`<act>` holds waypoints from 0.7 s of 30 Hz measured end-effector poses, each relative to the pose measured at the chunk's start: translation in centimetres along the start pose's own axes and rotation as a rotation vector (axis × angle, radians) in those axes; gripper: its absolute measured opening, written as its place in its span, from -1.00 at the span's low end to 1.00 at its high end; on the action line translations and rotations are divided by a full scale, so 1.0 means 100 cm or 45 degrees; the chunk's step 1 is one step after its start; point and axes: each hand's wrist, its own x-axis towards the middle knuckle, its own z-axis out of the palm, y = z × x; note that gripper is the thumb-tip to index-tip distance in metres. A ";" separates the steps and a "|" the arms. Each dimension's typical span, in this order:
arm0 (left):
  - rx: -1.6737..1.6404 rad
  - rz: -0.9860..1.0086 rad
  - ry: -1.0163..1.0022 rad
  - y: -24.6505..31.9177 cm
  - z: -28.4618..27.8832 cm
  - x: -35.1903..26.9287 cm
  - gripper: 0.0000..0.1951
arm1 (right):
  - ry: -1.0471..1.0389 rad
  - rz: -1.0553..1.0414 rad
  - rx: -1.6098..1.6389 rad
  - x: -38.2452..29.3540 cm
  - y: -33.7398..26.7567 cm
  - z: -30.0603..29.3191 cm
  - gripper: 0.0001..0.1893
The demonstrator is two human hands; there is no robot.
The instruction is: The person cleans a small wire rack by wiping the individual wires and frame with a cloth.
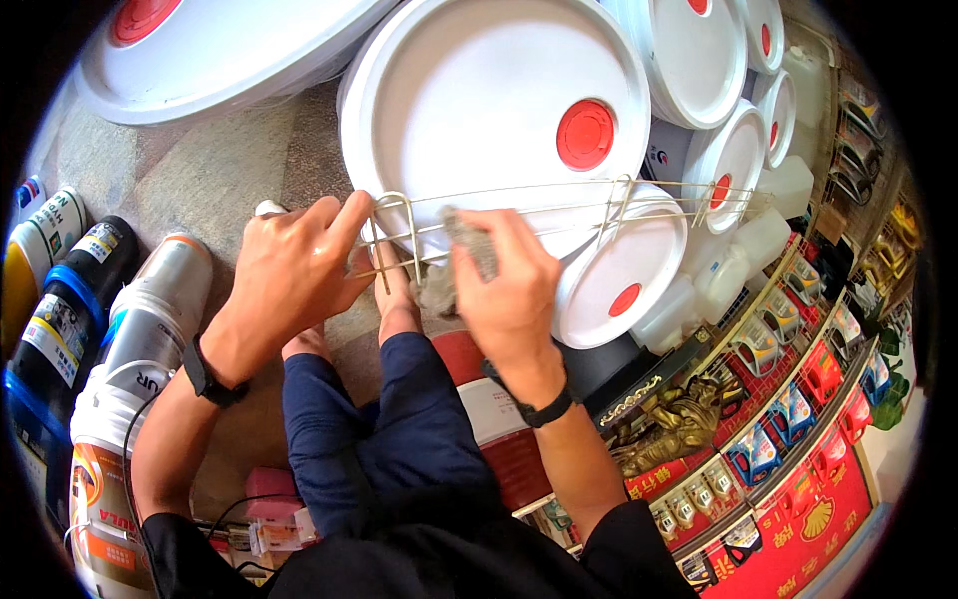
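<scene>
My left hand (296,262) grips the near end of a long, thin metal wire rack (614,202), by its bent loops. The rack stretches to the right above white bucket lids. Bunched in the fingers of my right hand (513,288) is a grey cloth (471,243), pressed around the rack's wires close to the looped end. Part of the cloth hangs below the wires. Behind the rack is a large white bucket lid (479,90) with a red cap (585,135). A smaller white lid (621,277) lies beneath the rack's middle.
More white buckets (696,60) stand at upper right, with translucent plastic jugs (722,273) below. Shelves of oil bottles (756,453) and a brass-coloured figure (673,423) are at lower right. Black drums (63,329) and stacked pails (146,337) line the left.
</scene>
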 end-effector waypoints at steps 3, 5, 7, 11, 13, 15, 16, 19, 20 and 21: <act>-0.008 -0.004 -0.005 0.001 0.001 -0.002 -0.55 | 0.170 0.239 -0.259 -0.001 0.044 -0.032 -0.77; -0.012 0.008 -0.002 -0.001 0.001 -0.002 -0.54 | 0.253 0.371 -0.413 0.004 0.078 -0.059 -0.80; -0.017 0.014 0.000 0.000 0.001 0.000 -0.54 | 0.303 0.351 -0.386 0.012 0.094 -0.081 -0.79; -0.020 -0.016 -0.023 0.001 0.002 -0.001 -0.55 | 0.307 0.422 -0.471 0.007 0.084 -0.066 -0.80; -0.049 -0.055 -0.021 0.003 0.002 0.000 -0.57 | 0.284 0.426 -0.339 0.000 0.056 -0.047 -0.79; -0.037 -0.053 -0.025 0.002 0.002 -0.001 -0.57 | 0.175 0.302 -0.083 -0.009 0.025 -0.028 -0.78; -0.038 -0.051 -0.028 0.002 0.004 0.000 -0.56 | 0.187 0.264 -0.041 -0.015 0.015 -0.019 -0.77; -0.015 -0.003 -0.004 0.000 0.003 0.000 -0.55 | 0.133 0.255 0.073 -0.026 -0.011 0.002 -0.79; -0.005 0.024 0.008 0.000 0.002 0.000 -0.54 | 0.116 0.247 0.146 -0.029 -0.016 0.010 -0.77; -0.006 0.022 0.010 0.000 0.002 0.000 -0.55 | 0.106 0.252 0.153 -0.030 -0.020 0.016 -0.74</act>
